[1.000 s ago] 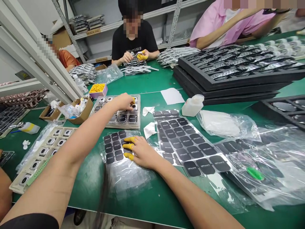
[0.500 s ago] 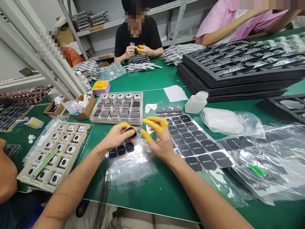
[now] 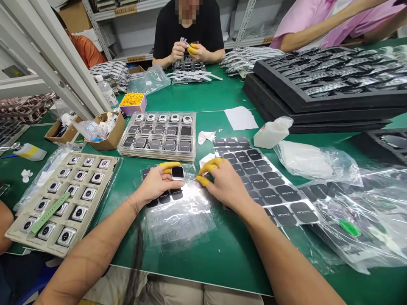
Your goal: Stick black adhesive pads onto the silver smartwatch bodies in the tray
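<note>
In the head view, my left hand (image 3: 155, 182) pinches a smartwatch case (image 3: 177, 173), its dark screen tilted up. Yellow finger cots cover some of the fingers. My right hand (image 3: 221, 178), also in yellow finger cots, hovers to the right of the watch, fingers bent and apart from the thumb, with nothing seen between them. A crumpled white tissue (image 3: 206, 159) lies just behind its fingers. Beneath the hands is a pile of clear film sheets (image 3: 181, 220) with a few black square stickers. A sheet of black square stickers (image 3: 261, 181) lies beside my right hand.
On the left stands a beige tray (image 3: 110, 178) of watch cases with a green strap (image 3: 51, 212) across it. Farther back are a clear tray (image 3: 155, 156), a yellow-filled box (image 3: 144, 103) and a white bottle (image 3: 273, 132). Black foam trays (image 3: 280, 91) are stacked right. A co-worker (image 3: 189, 34) sits opposite.
My left hand has turned the watch case so its screen shows. My right hand's fingers have drawn closer together and curled. The view has shifted slightly.
</note>
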`<state>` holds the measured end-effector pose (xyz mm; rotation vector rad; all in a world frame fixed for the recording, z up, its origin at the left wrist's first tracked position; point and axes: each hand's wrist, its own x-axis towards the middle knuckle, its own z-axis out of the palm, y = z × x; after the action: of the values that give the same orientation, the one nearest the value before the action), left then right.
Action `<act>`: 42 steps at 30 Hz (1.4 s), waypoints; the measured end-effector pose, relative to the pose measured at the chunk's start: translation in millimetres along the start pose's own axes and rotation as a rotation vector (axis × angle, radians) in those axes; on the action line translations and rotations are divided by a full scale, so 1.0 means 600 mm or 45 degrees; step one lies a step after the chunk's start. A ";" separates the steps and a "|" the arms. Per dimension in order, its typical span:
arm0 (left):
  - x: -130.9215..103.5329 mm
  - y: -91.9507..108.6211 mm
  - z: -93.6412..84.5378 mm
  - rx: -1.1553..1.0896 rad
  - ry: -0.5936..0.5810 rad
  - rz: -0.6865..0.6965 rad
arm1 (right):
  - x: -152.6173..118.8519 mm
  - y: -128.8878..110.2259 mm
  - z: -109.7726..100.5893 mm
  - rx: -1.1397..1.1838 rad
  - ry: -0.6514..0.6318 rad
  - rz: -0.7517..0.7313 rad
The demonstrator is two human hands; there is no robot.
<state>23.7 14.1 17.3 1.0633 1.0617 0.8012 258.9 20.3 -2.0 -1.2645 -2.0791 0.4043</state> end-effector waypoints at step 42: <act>0.041 -0.003 -0.032 -0.366 0.162 0.175 | -0.017 -0.064 0.063 -0.059 -0.304 -0.060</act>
<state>12.9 41.3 6.2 0.8551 0.9522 1.1089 210.9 -4.7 -11.6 -1.2414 -2.3256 0.5098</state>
